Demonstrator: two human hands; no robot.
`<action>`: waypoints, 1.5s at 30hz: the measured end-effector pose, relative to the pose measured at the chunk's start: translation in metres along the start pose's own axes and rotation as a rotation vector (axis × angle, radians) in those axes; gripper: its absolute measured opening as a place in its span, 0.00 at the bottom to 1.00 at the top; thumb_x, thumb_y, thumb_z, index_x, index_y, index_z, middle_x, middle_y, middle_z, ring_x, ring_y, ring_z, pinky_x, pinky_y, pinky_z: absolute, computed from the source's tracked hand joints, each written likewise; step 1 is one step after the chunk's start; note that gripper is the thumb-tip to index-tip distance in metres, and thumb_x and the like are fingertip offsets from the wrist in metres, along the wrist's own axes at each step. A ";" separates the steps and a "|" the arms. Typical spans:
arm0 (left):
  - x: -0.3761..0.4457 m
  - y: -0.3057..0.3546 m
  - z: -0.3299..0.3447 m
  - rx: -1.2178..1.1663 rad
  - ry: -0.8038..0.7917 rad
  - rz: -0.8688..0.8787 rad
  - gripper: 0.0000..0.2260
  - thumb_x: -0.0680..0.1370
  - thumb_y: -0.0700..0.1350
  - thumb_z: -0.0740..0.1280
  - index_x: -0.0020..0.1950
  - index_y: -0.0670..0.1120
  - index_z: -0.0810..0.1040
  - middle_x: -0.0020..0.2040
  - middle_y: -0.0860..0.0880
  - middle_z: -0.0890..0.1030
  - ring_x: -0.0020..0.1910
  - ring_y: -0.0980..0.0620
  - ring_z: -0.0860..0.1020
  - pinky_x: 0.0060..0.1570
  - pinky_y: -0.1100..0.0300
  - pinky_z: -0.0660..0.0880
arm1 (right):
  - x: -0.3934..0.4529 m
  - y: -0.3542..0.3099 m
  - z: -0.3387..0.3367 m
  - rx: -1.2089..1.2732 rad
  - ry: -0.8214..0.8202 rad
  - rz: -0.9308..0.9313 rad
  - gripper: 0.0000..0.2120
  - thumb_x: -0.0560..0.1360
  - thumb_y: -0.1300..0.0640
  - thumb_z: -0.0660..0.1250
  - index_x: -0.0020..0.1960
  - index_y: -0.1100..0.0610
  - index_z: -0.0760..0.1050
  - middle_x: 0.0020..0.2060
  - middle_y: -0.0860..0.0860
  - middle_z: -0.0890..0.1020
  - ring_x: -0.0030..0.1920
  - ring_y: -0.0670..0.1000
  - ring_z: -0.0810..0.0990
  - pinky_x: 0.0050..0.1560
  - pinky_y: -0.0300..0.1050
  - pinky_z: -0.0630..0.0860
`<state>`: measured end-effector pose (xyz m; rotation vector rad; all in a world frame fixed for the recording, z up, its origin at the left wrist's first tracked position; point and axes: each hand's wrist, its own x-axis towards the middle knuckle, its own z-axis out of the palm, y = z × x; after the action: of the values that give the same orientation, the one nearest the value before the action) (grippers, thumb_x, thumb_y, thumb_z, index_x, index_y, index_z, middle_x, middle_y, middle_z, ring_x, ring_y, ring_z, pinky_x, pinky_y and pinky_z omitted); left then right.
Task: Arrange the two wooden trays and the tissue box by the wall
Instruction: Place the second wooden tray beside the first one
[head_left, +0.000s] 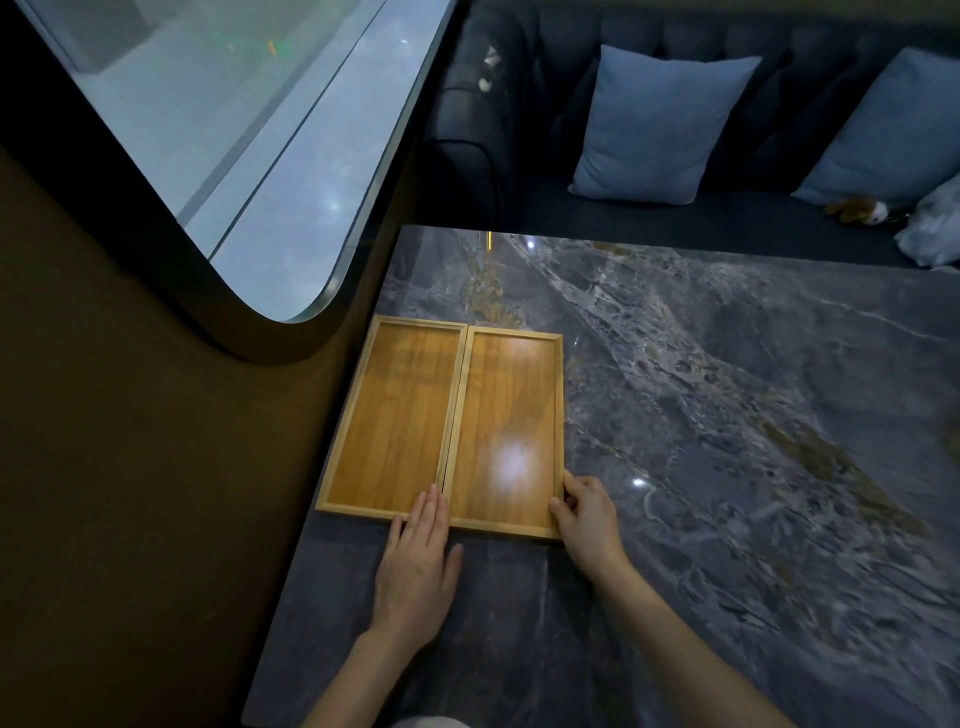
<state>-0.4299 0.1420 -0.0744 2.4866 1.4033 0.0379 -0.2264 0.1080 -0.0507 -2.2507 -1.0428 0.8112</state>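
Note:
Two shallow wooden trays lie side by side, long edges touching, at the left edge of the dark marble table (727, 415) by the wall. The left tray (400, 415) sits against the wall side; the right tray (511, 410) is beside it. My left hand (418, 566) lies flat on the table, its fingertips resting over the near rims where the two trays meet. My right hand (587, 514) curls around the near right corner of the right tray. No tissue box is in view.
A brown wall (156, 493) with a large rounded window (249, 145) runs along the table's left side. Behind the table stands a dark sofa (498, 130) with two blue cushions (660, 124) and a small plush toy (857, 210).

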 end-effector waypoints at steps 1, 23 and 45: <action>0.000 0.000 0.000 -0.004 0.002 -0.002 0.27 0.76 0.52 0.49 0.71 0.40 0.61 0.71 0.43 0.68 0.70 0.49 0.62 0.66 0.45 0.57 | 0.000 0.000 0.000 0.003 -0.001 -0.002 0.09 0.75 0.64 0.62 0.54 0.63 0.75 0.48 0.52 0.69 0.48 0.49 0.69 0.50 0.37 0.62; 0.003 0.005 -0.004 -0.074 -0.054 0.014 0.31 0.72 0.57 0.38 0.72 0.44 0.43 0.73 0.50 0.47 0.72 0.54 0.45 0.70 0.55 0.42 | 0.003 0.001 -0.006 0.010 -0.062 0.007 0.11 0.76 0.62 0.61 0.57 0.62 0.74 0.55 0.56 0.71 0.50 0.47 0.69 0.55 0.38 0.65; 0.096 0.071 -0.086 0.026 -0.168 -0.134 0.12 0.77 0.51 0.60 0.44 0.45 0.78 0.38 0.48 0.80 0.35 0.52 0.78 0.32 0.60 0.74 | -0.010 0.003 -0.088 -0.435 -0.082 -0.349 0.11 0.77 0.54 0.58 0.48 0.59 0.76 0.49 0.57 0.80 0.52 0.59 0.78 0.49 0.53 0.74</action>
<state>-0.3336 0.2085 0.0150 2.3480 1.5024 -0.2137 -0.1685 0.0797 0.0103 -2.2842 -1.7303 0.5689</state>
